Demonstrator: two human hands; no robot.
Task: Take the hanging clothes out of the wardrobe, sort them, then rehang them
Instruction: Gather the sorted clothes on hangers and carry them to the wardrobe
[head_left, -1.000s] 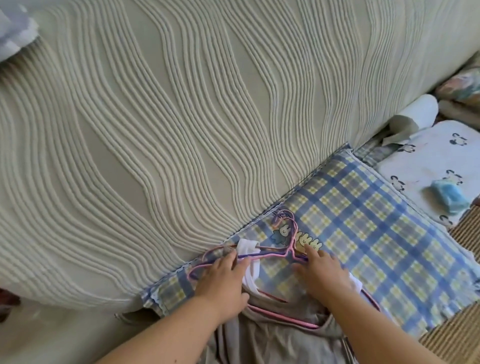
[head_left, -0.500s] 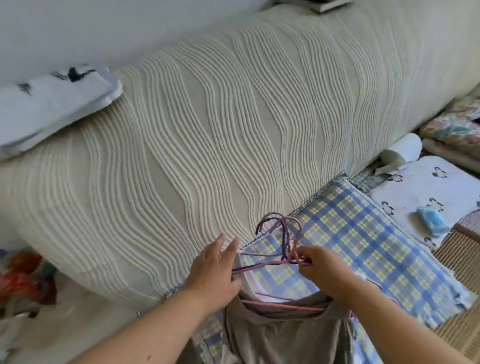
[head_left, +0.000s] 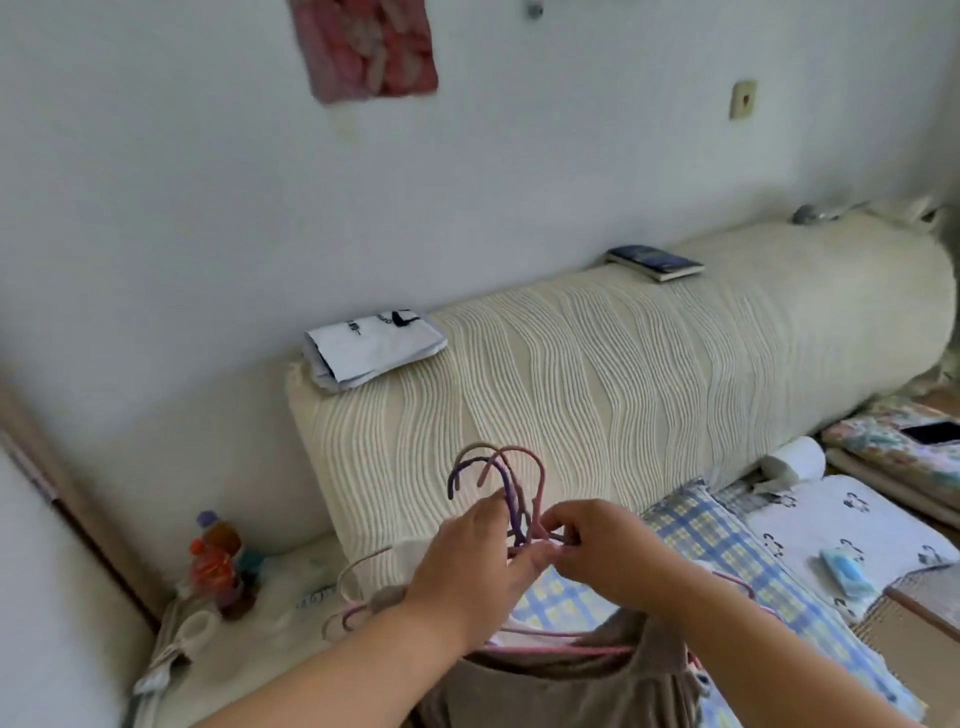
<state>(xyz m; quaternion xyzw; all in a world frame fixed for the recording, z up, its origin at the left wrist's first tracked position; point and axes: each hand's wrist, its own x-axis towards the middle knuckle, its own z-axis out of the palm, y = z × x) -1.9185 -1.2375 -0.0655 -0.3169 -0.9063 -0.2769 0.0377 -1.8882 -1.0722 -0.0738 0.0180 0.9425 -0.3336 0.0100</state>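
While the right hand has its fingers curled tight, pinching the stems just under the hooks, the left hand closes thumb and fingers on the same bundle from the other side. Its fingertips are hidden behind the stems, so I can't tell the exact contact there

Hangers: several, pink and purple, hooks up and fanned, not aligned. Brown garment hangs from a pink one at the bottom of the view, over the plaid pillow. More pale hanger loops stick out to the left of the left wrist

My read: the step is gathering the stack into one grip to carry or rehang. To do it well:
- square the hooks so they all face one way before lifting, else they may snag each other and the rail
- shift the pinch to one hand, right at the necks, and use the other to take the garment's weight
- hold the bundle upright, since a tilt could let the brown garment slide off its bar
- check the loose loops on the left are inside the grip, not trailing

Ribbed headboard cushion sits behind the hooks, bottles well apart on the left
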